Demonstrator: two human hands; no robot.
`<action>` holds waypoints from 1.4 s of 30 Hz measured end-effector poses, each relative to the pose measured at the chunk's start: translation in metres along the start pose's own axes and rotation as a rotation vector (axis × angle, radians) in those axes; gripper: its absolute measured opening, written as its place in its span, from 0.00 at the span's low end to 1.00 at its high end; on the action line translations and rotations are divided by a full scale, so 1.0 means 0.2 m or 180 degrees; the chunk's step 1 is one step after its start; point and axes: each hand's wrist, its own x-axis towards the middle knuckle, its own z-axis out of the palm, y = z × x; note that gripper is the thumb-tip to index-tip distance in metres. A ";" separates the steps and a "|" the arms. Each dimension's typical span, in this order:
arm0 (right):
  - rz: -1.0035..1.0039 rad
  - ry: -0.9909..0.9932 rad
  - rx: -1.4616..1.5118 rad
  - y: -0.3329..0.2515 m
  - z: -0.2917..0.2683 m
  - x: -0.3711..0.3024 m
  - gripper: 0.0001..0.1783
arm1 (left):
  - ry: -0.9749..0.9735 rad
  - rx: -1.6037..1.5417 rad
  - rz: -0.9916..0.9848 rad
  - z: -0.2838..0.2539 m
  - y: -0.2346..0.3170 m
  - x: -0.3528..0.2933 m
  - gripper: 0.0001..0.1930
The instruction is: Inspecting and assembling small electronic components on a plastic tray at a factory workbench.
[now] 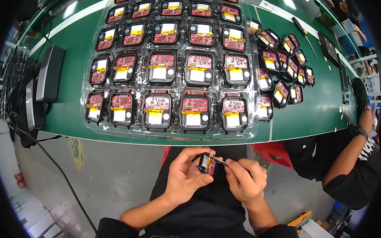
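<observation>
Just past the table's front edge, over my lap, my left hand (183,177) is closed around a small open watch-like device (204,163). Its black case is tilted, baring a silvery cell, a yellow strip and a red circuit board. My right hand (248,180) pinches a slim metal tool (219,161), which looks like tweezers. The tool's tip reaches the upper part of the device, beside the yellow strip. Whether the tip grips anything is too small to tell.
A clear plastic tray (178,89) with rows of similar devices covers much of the green table (310,111). More loose devices (286,63) are heaped right of it, near a screwdriver (305,32). At the left stands a black box-like device (50,73); a co-worker's arm (346,153) is at right.
</observation>
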 end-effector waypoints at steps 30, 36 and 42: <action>0.0602 -0.0202 0.0381 0.00 0.03 -0.02 0.13 | 0.0035 -0.0040 -0.0147 0.01 0.02 0.01 0.30; 0.0607 -0.0128 0.0337 -0.01 0.04 -0.04 0.12 | 0.0087 -0.0159 -0.0241 0.03 0.03 0.02 0.28; 0.0650 -0.0136 0.0292 -0.02 0.04 -0.04 0.12 | 0.0160 -0.0092 -0.0238 0.05 0.03 0.03 0.28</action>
